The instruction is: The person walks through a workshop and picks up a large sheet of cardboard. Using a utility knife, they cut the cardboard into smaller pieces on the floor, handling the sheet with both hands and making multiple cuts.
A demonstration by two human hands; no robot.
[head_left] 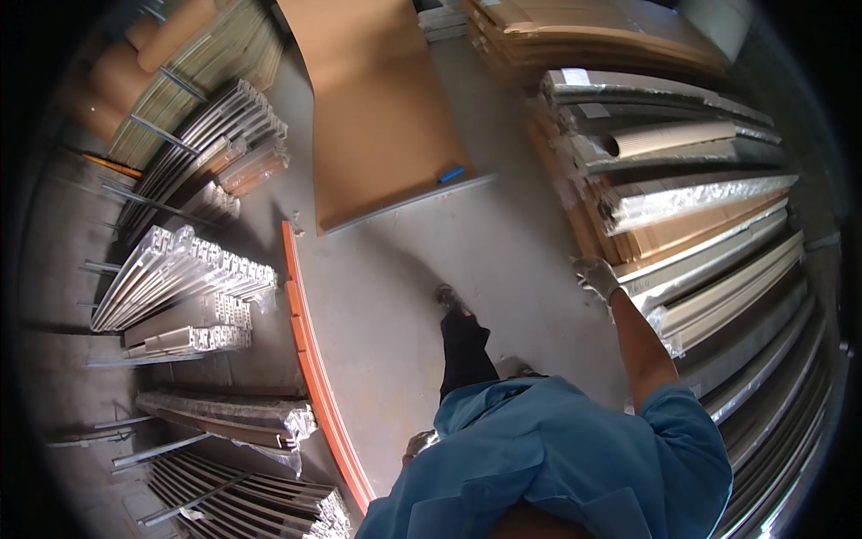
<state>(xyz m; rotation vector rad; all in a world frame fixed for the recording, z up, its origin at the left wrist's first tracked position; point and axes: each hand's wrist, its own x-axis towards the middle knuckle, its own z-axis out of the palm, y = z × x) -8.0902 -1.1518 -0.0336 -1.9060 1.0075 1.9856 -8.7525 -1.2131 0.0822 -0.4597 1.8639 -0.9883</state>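
Note:
My right hand [596, 277], in a pale work glove, hangs beside the ends of the long wrapped profiles [669, 265] on the right. Its fingers look loosely bent and apart, and nothing shows in them; whether it touches the stack I cannot tell. My left hand [419, 445] is low beside my blue shirt, its fingers mostly hidden. Ahead on the floor lies a large brown cardboard sheet [382, 117]. A grey strip [409, 205] runs along its near edge, and a small blue tool [451, 174] rests on the sheet near that strip.
Racks with bundles of white profiles [180, 278] line the left side. An orange rack beam [305, 346] runs along the floor there. Stacked flat cardboard [575, 36] stands at the far right, with a cardboard tube [673, 139] nearer. Grey floor [386, 296] lies between.

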